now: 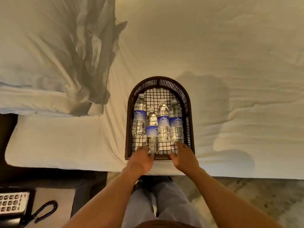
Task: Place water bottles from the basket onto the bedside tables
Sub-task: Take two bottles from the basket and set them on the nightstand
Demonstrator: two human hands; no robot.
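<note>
A dark wicker basket [189, 112] lies on the white bed, holding several clear water bottles with blue labels, laid side by side with caps pointing away from me. My left hand [142, 159] rests at the basket's near edge, its fingers touching the base of the second bottle from the left [152, 129]. Over the near right corner my right hand [185, 158] stretches its fingers to the base of the rightmost bottle [176, 124]. Neither hand has closed around a bottle. The leftmost bottle [139, 117] and the third bottle [163, 122] lie untouched.
The bed sheet [213, 46] fills most of the view, with a rumpled pillow [49, 51] at the left. A dark bedside table [54, 203] stands at lower left with a telephone [13, 206] and its coiled cord. Patterned carpet [246, 195] lies at lower right.
</note>
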